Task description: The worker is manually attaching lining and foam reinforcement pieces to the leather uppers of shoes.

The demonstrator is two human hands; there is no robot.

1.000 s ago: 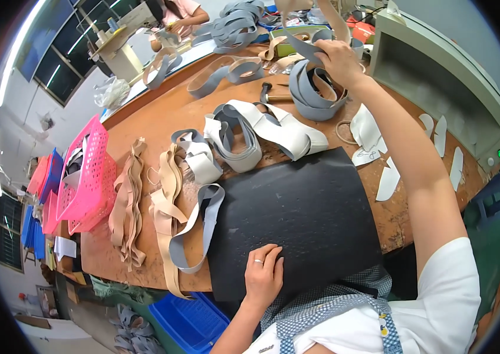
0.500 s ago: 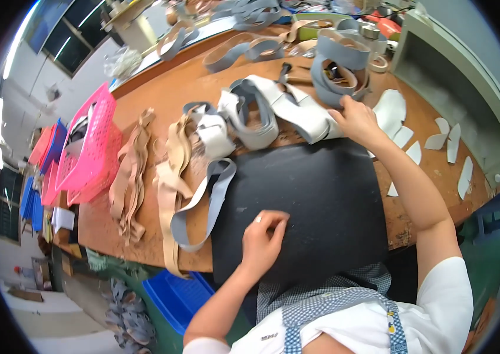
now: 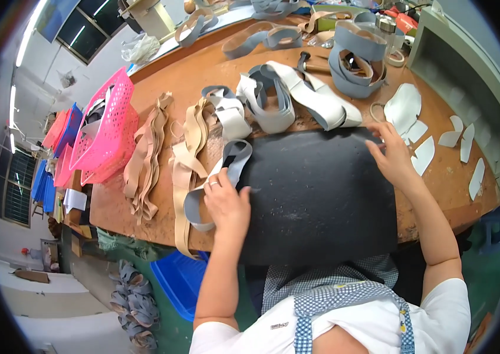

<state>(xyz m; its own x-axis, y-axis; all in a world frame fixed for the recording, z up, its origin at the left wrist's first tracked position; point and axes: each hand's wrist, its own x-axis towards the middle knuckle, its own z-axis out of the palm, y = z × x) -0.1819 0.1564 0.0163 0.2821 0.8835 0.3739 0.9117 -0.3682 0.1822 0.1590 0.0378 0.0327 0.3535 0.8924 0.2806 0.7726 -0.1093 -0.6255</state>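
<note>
A black mat (image 3: 321,200) lies at the table's near edge in front of me. My left hand (image 3: 227,203) is at its left side, over a looped grey-and-white strip (image 3: 238,156); the fingers reach onto the strip, the thumb stands apart, and no firm grip shows. By the mat's far right corner, my right hand (image 3: 390,154) is open with spread fingers and nothing in them. Just beyond the mat lies a folded white strip with grey backing (image 3: 326,106). Left of it are a bent grey-and-white strip bundle (image 3: 273,115) and a smaller one (image 3: 229,115).
Beige strips (image 3: 186,171) and wavy tan strips (image 3: 147,165) lie on the left, beside a pink basket (image 3: 108,133). A grey roll (image 3: 353,62) and a hammer (image 3: 316,66) are farther back. White cut pieces (image 3: 404,109) lie right, near a grey machine housing (image 3: 468,71).
My right hand has let go of the folded white strip and drawn back nearer. My left hand has moved from the mat leftward to the looped strip and opened. The view has shifted slightly.
</note>
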